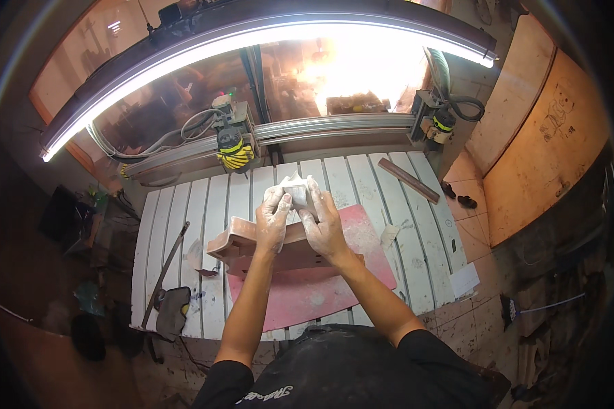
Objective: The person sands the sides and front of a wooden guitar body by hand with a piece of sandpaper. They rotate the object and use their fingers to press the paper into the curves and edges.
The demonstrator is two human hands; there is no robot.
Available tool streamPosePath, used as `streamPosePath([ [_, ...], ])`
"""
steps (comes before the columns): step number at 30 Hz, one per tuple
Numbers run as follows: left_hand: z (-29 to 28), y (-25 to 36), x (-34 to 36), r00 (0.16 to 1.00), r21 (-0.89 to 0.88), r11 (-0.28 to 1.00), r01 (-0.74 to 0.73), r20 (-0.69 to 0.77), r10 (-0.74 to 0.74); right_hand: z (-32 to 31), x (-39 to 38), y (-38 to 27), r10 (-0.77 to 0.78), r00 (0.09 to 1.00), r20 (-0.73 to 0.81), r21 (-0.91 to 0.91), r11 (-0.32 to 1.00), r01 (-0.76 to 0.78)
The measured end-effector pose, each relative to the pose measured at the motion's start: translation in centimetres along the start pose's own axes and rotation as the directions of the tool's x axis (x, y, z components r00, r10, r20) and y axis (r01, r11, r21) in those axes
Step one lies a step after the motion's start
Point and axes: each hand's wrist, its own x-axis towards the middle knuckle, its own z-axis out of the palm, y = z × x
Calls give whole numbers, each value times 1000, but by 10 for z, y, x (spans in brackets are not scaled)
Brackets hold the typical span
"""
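Observation:
Between both hands I hold a small pale, dusty sheet (297, 193) that looks bent; its exact kind cannot be made out. My left hand (271, 221) is closed on its left side, and my right hand (323, 221) grips its right side. White dust coats the fingers of both. Below and behind my hands lies a long brown moulded piece (242, 249) with a raised, curved left end and pale edges. It rests partly on a pink mat (307, 300), and my hands and forearms hide part of it.
A slatted white table (177, 232) bears it all. A dark bar (408, 180) lies back right, a pale scrap (390, 235) right of the mat, and a thin rod (167, 269) and dark pad (174, 310) left. Machine heads (233, 146) hang from a rail behind, under a bright tube lamp (266, 41).

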Motion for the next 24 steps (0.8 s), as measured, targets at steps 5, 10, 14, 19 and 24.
streamPosePath([
  [5, 1, 5, 2, 999, 48, 999, -6, 42, 4, -4, 0, 2, 49, 998, 31, 74, 996, -51],
  [10, -3, 4, 1, 995, -9, 998, 55, 84, -54, -8, 5, -11, 59, 998, 13, -133, 989, -56],
  [14, -6, -6, 2, 992, -54, 996, 73, 111, -67, -15, 12, -10, 199, 978, 57, 136, 969, -205],
  [19, 1, 11, -7, 933, 471, 867, -162, 359, -21, -43, 5, -13, 320, 907, -274, 161, 945, -285],
  [24, 7, 15, -6, 816, 706, 618, -347, 552, -173, -70, -52, -4, 488, 850, -199, -301, 795, -526],
])
